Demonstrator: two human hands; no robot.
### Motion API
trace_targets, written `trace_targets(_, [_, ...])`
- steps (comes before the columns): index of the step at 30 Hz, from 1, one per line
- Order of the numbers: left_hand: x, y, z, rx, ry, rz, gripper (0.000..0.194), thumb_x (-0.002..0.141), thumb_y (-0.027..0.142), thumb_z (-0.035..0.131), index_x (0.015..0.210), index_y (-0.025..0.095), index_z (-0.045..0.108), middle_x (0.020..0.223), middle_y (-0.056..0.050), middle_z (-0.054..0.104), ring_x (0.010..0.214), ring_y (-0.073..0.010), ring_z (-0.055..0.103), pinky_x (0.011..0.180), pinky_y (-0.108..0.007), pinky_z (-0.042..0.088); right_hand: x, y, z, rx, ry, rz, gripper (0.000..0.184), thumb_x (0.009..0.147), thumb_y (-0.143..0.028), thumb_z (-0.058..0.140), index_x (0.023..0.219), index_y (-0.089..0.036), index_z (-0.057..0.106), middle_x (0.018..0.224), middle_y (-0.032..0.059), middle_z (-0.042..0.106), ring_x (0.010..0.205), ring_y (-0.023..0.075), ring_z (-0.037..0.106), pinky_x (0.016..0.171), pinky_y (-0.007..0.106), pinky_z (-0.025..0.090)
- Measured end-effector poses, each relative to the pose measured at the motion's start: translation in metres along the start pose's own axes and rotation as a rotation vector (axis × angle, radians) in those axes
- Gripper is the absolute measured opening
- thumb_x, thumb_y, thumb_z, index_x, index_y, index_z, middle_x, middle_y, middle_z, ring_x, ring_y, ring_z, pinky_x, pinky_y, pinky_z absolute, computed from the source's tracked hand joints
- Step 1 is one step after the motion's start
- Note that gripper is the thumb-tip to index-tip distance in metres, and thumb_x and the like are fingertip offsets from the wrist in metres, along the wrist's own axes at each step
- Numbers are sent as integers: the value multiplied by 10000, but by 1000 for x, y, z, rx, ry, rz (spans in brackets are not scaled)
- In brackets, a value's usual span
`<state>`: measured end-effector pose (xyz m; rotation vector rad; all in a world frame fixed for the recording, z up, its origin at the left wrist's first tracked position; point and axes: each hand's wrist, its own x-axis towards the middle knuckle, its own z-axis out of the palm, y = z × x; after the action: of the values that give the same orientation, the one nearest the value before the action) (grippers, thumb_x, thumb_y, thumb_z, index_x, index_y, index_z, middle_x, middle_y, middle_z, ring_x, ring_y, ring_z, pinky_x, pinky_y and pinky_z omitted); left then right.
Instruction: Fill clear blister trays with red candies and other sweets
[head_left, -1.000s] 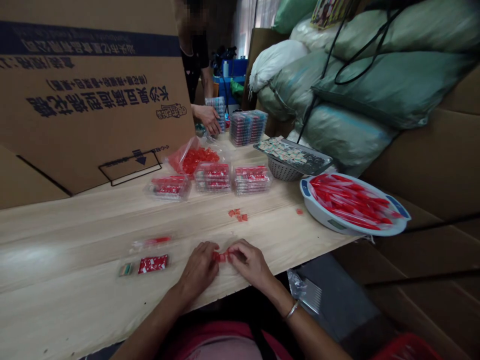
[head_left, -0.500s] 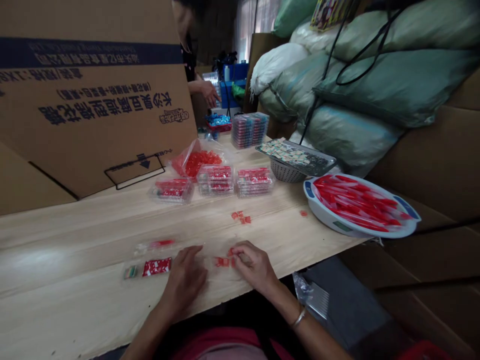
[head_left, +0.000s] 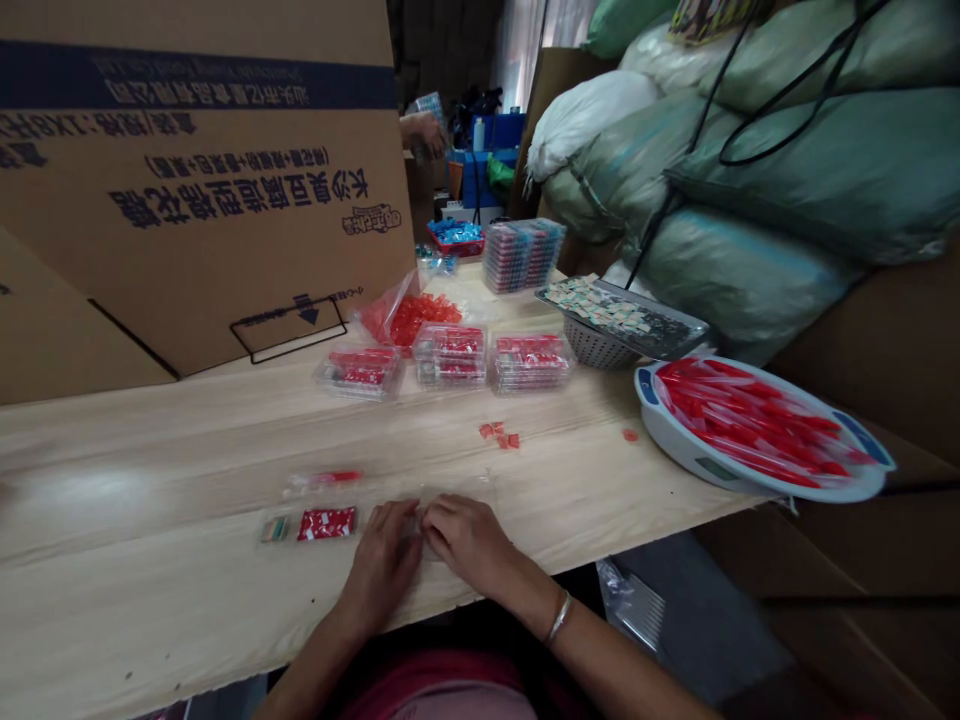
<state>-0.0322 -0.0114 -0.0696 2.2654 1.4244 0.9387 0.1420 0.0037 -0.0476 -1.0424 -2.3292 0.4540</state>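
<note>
My left hand [head_left: 385,560] and my right hand [head_left: 466,542] meet fingertip to fingertip over a clear plastic tray [head_left: 471,487] near the table's front edge. Both have curled, closed fingers; whatever they grip is hidden. Left of them, a clear compartmented tray contains a red patterned packet [head_left: 327,523], a small green-striped piece [head_left: 275,529] and a slim red item [head_left: 337,477]. Beyond my hands lie several small translucent red pieces [head_left: 500,436] on the wood.
Filled clear packs [head_left: 532,362] stand in stacks behind, beside a bag of red pieces [head_left: 424,318]. A white basin [head_left: 709,468] of red wrapped items is at right, near a tray [head_left: 671,335] on a colander. A large carton [head_left: 262,190] stands left. Another person's hand [head_left: 426,132] shows behind.
My right hand has moved left to meet my left hand. The red pieces seen between them are now out of sight. The view has shifted, and the other person is mostly hidden.
</note>
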Motion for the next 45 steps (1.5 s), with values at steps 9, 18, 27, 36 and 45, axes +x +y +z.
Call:
trace_targets(9, [5, 8, 8, 30, 1, 15, 249, 820, 184, 522, 1059, 208, 589, 964, -77, 667, 928, -246, 619, 881, -451, 489, -8, 96, -63, 27, 361, 350, 192, 757, -57, 503, 833, -195, 612, 906, 51, 627, 901, 199, 560, 842, 331, 436])
trace_targets(18, [-16, 16, -5, -120, 241, -194, 181, 829, 282, 539, 991, 215, 583, 921, -60, 655, 834, -204, 648, 659, -315, 548, -18, 41, -29, 497, 304, 380, 69, 756, -146, 564, 752, -195, 515, 733, -8, 567, 650, 124, 560, 576, 211, 448])
trace_targets(27, [-15, 4, 4, -112, 151, -209, 227, 784, 220, 504, 998, 189, 574, 847, -62, 678, 755, -202, 665, 654, -336, 561, 12, 1, 6, 99, 51, 58, 97, 819, -99, 582, 788, -191, 574, 791, 19, 578, 795, 173, 528, 739, 284, 427])
trace_targets(36, [-15, 4, -17, 72, 145, -15, 215, 808, 157, 489, 975, 197, 619, 921, -74, 680, 857, -204, 642, 748, -337, 543, 1, -5, 0, -66, -24, -68, 102, 892, -138, 525, 895, -179, 619, 909, 54, 650, 858, 185, 572, 810, 322, 464])
trace_targets(45, [-27, -31, -36, 436, 81, -1, 339, 858, 335, 502, 1146, 205, 626, 1280, -168, 555, 1048, -323, 577, 854, -518, 475, -107, 33, -31, -265, -48, 21, 536, 872, -295, 577, 1384, -232, 433, 1339, 101, 536, 1256, 270, 460, 1015, 485, 419])
